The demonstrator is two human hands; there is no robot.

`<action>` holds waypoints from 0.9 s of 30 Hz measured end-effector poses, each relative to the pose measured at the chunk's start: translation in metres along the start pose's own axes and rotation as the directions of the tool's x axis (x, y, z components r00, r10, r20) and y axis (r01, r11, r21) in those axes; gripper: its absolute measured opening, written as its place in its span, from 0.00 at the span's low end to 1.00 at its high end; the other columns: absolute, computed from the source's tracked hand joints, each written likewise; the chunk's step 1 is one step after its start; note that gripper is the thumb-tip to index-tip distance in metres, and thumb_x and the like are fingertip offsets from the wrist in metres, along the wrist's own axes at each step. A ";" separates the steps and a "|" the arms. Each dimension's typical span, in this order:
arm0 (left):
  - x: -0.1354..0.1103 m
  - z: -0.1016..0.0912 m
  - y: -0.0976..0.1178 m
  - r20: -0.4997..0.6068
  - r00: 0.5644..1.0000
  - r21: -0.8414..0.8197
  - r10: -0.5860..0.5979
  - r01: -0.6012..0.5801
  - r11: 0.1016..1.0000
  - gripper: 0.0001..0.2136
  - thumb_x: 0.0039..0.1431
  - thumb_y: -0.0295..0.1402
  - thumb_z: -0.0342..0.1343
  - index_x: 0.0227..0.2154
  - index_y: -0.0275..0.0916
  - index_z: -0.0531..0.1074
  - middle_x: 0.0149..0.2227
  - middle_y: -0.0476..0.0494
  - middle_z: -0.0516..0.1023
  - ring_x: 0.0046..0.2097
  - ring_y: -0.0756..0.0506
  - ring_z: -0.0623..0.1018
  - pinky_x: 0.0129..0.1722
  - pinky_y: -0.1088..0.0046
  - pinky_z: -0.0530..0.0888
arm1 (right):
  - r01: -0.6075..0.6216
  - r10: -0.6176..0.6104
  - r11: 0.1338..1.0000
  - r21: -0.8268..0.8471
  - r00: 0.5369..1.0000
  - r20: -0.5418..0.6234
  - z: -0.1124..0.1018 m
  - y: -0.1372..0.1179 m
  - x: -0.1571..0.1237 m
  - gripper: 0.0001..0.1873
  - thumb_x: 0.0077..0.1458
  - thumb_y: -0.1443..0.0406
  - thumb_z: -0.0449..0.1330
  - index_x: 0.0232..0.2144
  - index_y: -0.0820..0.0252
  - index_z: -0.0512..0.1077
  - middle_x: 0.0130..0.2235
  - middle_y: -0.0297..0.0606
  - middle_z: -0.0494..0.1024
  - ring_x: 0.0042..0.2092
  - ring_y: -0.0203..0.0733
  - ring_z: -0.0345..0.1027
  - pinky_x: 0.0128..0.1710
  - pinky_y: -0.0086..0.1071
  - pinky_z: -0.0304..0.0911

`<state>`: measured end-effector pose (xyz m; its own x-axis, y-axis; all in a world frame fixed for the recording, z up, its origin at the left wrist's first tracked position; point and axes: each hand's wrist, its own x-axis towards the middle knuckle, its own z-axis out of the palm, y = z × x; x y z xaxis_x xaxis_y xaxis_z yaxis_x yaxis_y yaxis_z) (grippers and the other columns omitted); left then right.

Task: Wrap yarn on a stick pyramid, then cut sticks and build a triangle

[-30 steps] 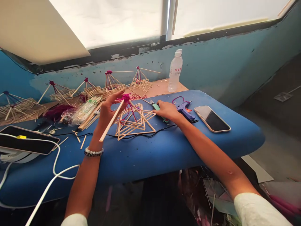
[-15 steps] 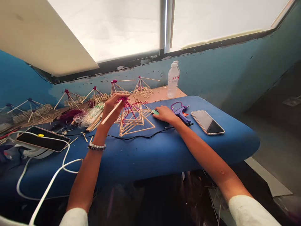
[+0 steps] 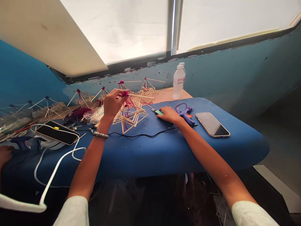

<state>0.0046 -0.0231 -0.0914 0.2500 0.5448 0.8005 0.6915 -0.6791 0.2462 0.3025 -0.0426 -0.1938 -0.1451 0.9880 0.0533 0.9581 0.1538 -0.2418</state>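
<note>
Pinching the magenta yarn (image 3: pixel 126 94) atop a wooden stick frame (image 3: pixel 129 117), the left hand (image 3: pixel 112 102) holds it over a blue padded board (image 3: pixel 150 150); the right hand (image 3: pixel 168 114) curls around a green-handled tool (image 3: pixel 158 112) near the board's back edge, a water-filled plastic bottle (image 3: pixel 178 85) beyond.

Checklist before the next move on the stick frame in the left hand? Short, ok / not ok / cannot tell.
1. Left grip on stick frame: ok, fingers pinch it at the magenta yarn knot.
2. Right grip on green-handled tool: cannot tell, fingers are at it, but firmness doesn't show.
3. Glue gun in reach: ok, lies just beyond the right grip.
4. Glue gun hot: cannot tell.
5. Black cable off the frame: cannot tell, it passes very close to the lower tip.
6. Co-worker's hand away from the frame: ok, at the far left.
</note>
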 end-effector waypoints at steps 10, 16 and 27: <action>0.003 0.012 -0.004 0.085 0.995 -0.056 0.055 -0.050 0.997 0.08 0.66 0.35 0.62 0.45 0.44 0.82 0.44 0.45 0.85 0.43 0.46 0.84 0.45 0.67 0.80 | 0.009 -0.009 1.000 -0.001 1.000 0.015 0.000 0.000 0.000 0.24 0.68 0.54 0.57 0.56 0.65 0.75 0.57 0.56 0.78 0.58 0.58 0.71 0.50 0.37 0.61; -0.013 0.024 -0.011 0.170 0.981 -0.184 0.099 -0.067 0.981 0.15 0.67 0.36 0.58 0.55 0.44 0.76 0.53 0.42 0.82 0.45 0.46 0.84 0.48 0.65 0.81 | 0.006 -0.006 1.000 0.002 1.000 0.021 -0.002 -0.002 -0.001 0.25 0.69 0.54 0.54 0.57 0.65 0.75 0.57 0.58 0.78 0.58 0.59 0.72 0.50 0.37 0.61; -0.012 -0.012 -0.093 -0.381 0.866 -0.349 -0.323 0.189 0.918 0.08 0.71 0.38 0.49 0.45 0.44 0.71 0.37 0.46 0.83 0.31 0.49 0.81 0.33 0.72 0.77 | 0.013 -0.014 0.999 0.030 0.999 0.035 -0.001 0.001 0.001 0.28 0.72 0.51 0.48 0.58 0.65 0.75 0.57 0.54 0.79 0.58 0.57 0.73 0.52 0.37 0.62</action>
<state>-0.0703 0.0273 -0.1178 -0.2650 0.5040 0.8221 0.4451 -0.6923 0.5679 0.3038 -0.0418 -0.1935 -0.1676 0.9856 0.0225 0.9483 0.1674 -0.2697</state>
